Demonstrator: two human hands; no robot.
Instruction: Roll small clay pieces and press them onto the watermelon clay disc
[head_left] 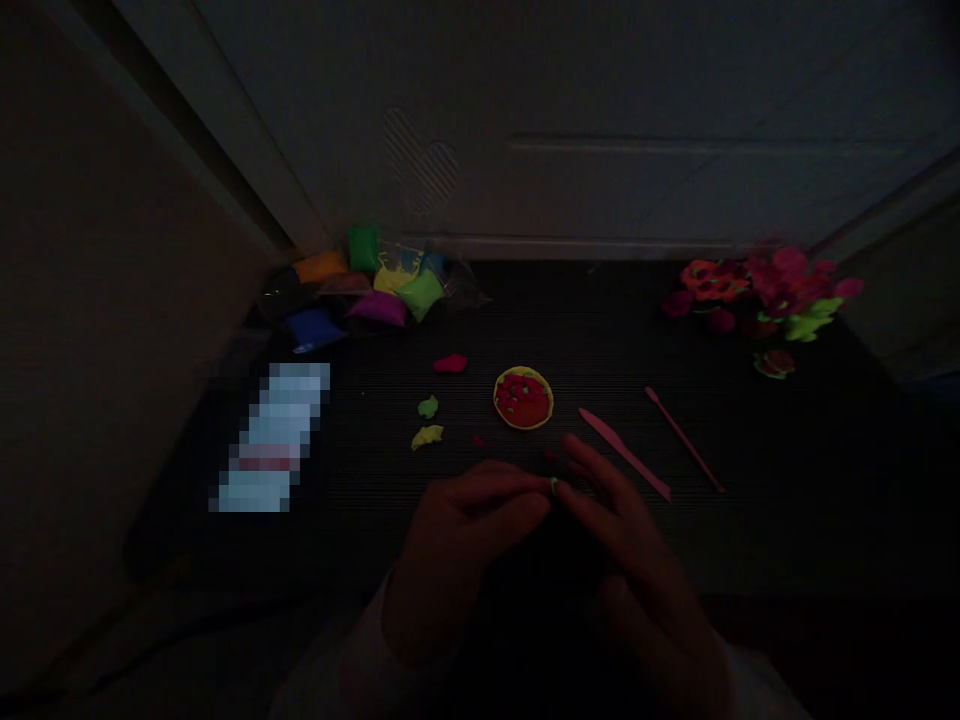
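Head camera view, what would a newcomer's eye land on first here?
Probably the bright pixelated screen at the left of the dark table. Next, the yellow-rimmed disc with red on it, mid-table, beyond the left hand and right hand, whose fingertips meet around a tiny pale-green bit. Then colourful packets at back left and a pink-and-red cluster at back right.

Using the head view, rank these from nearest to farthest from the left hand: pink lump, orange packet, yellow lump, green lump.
1. Yellow lump: just beyond the left hand, slightly to its left.
2. Green lump: right behind the first.
3. Pink lump: farther back.
4. Orange packet: far back, leftmost of the four.
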